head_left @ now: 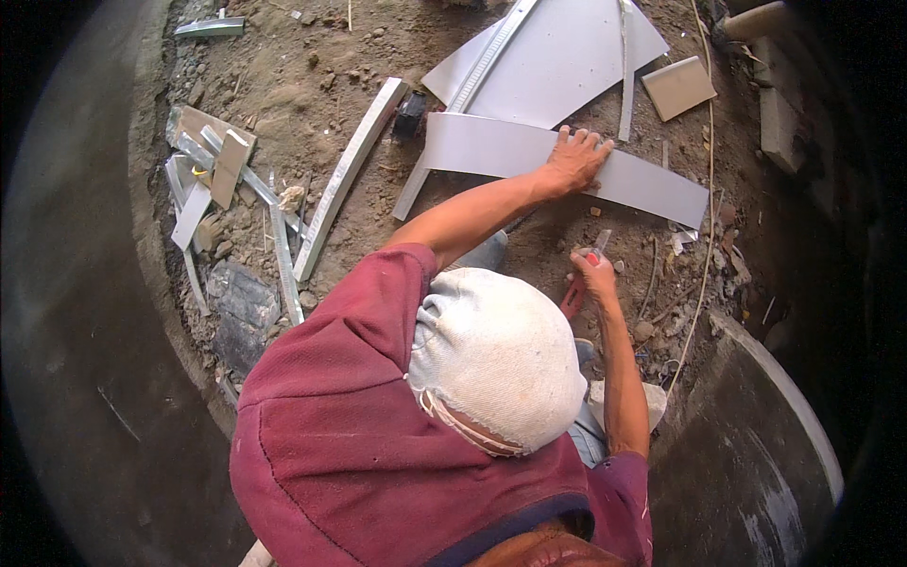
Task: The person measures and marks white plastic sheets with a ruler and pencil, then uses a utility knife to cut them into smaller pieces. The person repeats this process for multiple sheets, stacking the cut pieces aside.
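My left hand (pixel 578 161) lies with its fingers spread on a long white strip of board (pixel 652 181), pressing near its middle. The strip lies across the ground, over one end of a metal channel. Just below it, my right hand (pixel 595 272) is closed around a red-handled utility knife (pixel 573 297), its pale blade pointing up toward the strip's lower edge. The blade stands apart from the board. Beyond the strip lies a larger white sheet (pixel 567 71), with a slotted metal angle (pixel 487 57) across it.
Soil with rubble surrounds the work. Left are a long metal channel (pixel 348 180), board offcuts (pixel 230 168) and a crumpled dark sheet (pixel 244 312). A beige board piece (pixel 678 88), a cord (pixel 710 142) and concrete blocks (pixel 780 128) are at right. White cap-like cloth (pixel 496 359) covers the lower middle.
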